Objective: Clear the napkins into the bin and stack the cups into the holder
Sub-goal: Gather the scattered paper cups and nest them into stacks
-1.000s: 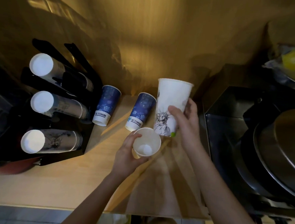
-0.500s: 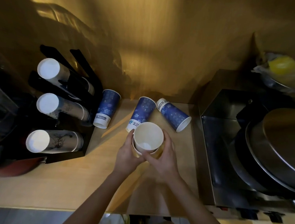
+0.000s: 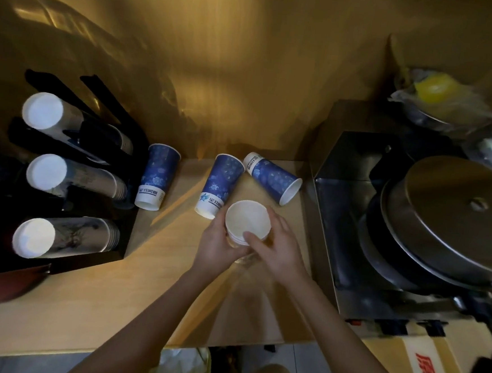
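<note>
Right now both hands meet at the middle of the wooden counter [image 3: 53,303], wrapped around a stack of nested white cups [image 3: 247,223] whose open mouth faces up toward the camera. The left hand [image 3: 219,243] cups the stack from its left side, fingers curled against the wall. The right hand [image 3: 278,244] closes on it from the right, its thumb pressed across the front just under the rim and the other fingers curved around the far side.

Three blue cups sit beyond the stack: a left blue cup [image 3: 157,176] just beside the black cup holder [image 3: 123,235], a middle blue cup [image 3: 219,190] near the left hand, and a tipped blue cup [image 3: 272,178] lying on its side, mouth toward the steel appliance [image 3: 333,222] on the right. The holder carries three rows of stacked cups, white bases outward. No napkins can be made out on the counter
</note>
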